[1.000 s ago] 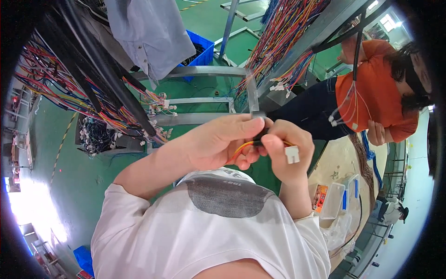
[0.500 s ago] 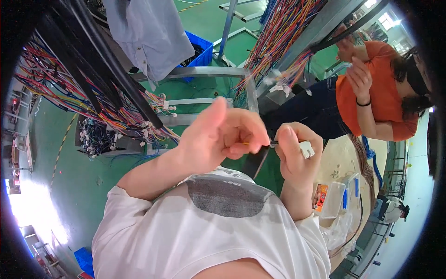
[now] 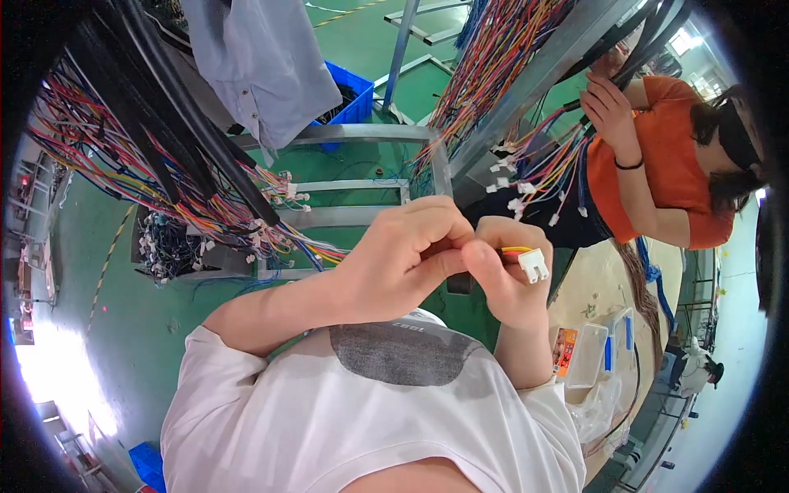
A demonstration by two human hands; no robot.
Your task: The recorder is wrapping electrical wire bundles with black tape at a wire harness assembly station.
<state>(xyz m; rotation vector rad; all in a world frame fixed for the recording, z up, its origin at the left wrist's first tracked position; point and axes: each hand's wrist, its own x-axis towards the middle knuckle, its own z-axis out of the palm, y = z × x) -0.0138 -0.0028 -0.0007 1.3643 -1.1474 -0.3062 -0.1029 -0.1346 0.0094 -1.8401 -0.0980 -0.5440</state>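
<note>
Green floor [image 3: 152, 370] out at 8 o'clock, desk [image 3: 604, 283] edge at 4.
White connector [image 3: 532, 265] at 3 o'clock, its wires [image 3: 515, 250] grasped by right hand [image 3: 511, 283]; left hand [image 3: 407, 259] curled against it, grip hidden, can't tell.

Room to pass lies over green floor [image 3: 140, 329] at left, below black tubes [image 3: 196, 127] and wires [image 3: 103, 156] crowding the upper left. Above the left hand [image 3: 403, 259] stands a metal frame [image 3: 353, 133]; a co-worker [image 3: 678, 156] blocks upper right.
</note>
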